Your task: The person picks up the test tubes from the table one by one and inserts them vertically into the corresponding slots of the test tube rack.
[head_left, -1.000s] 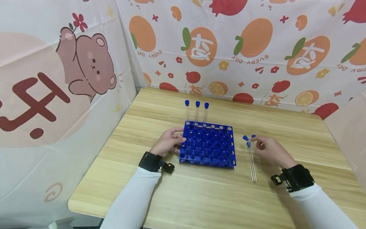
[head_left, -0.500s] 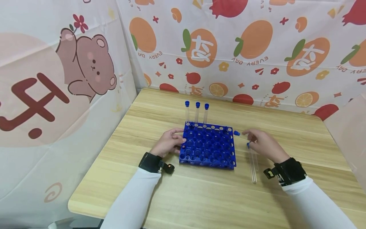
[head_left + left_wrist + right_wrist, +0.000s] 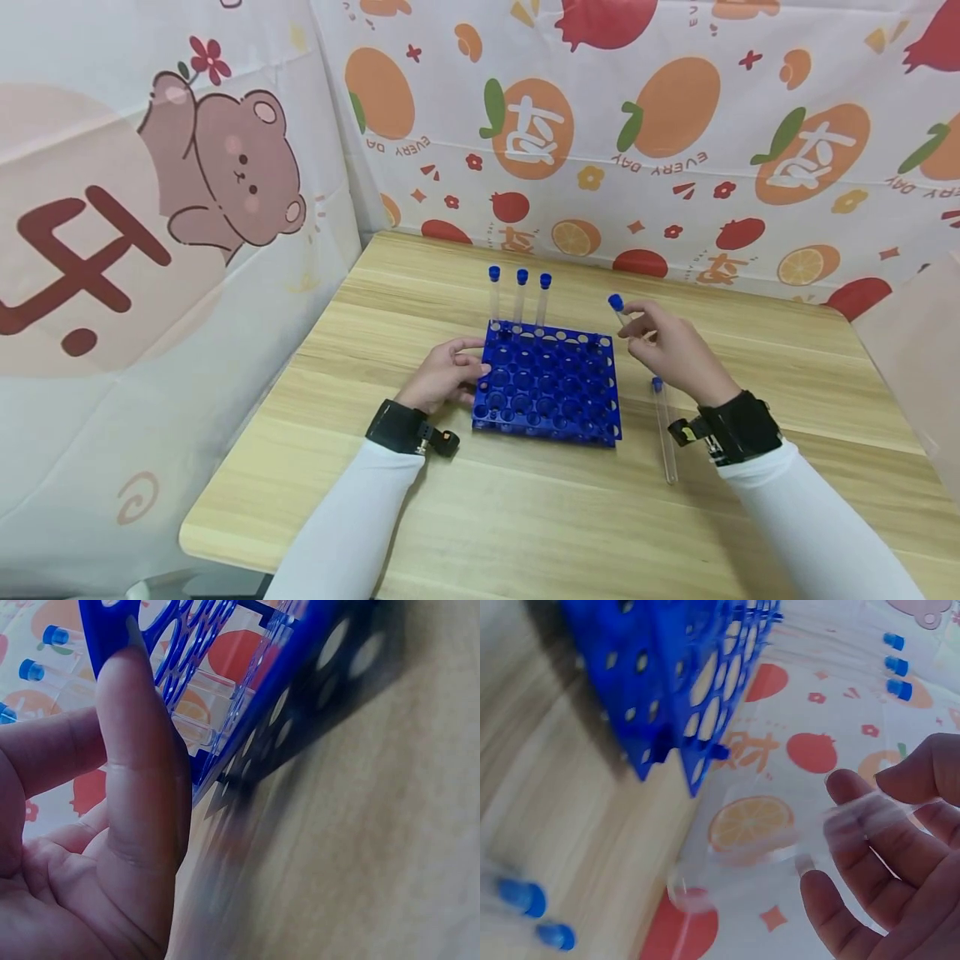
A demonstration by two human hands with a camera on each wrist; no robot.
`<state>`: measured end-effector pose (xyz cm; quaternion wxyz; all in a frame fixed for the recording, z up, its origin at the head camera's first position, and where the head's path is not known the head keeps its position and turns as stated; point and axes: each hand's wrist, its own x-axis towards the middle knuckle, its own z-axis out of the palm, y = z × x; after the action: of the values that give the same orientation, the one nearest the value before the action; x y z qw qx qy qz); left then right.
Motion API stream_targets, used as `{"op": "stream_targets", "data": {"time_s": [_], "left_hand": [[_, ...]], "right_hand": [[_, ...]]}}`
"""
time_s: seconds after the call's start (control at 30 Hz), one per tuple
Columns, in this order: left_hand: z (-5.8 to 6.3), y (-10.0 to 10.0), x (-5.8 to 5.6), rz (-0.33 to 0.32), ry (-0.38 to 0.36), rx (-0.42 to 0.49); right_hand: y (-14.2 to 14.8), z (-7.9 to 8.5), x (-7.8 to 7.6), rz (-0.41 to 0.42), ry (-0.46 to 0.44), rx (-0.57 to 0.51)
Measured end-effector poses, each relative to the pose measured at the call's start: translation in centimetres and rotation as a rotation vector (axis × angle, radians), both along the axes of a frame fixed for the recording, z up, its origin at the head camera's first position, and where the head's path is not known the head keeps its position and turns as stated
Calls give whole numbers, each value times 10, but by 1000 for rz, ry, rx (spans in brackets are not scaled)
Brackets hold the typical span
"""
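Held tube (image 3: pixel 618 307) clear of rack edge (image 3: pixel 615 392)

Right grip (image 3: pixel 896 862) pinching a clear tube (image 3: pixel 765 847), blue rack (image 3: pixel 667 682) upper left, two blue caps (image 3: pixel 523 897) lower left

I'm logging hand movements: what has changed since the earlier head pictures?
The right hand, pinching a blue-capped test tube, has carried it left and forward, toward the far right corner of the blue tube rack. The left hand still holds the rack's left side; three capped tubes still stand along its back.
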<state>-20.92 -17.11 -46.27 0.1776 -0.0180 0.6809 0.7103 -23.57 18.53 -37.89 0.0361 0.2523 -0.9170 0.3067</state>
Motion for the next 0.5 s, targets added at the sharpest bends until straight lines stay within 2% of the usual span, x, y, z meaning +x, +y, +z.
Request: {"op": "stream_targets", "data": {"time_s": [0.2, 0.5], "left_hand": [[1, -1, 0, -13, 5, 0], [-1, -1, -1, -16, 3, -8]], "right_hand": [[-15, 9, -5, -17, 40, -46], [-37, 18, -11, -35, 60, -204]]}}
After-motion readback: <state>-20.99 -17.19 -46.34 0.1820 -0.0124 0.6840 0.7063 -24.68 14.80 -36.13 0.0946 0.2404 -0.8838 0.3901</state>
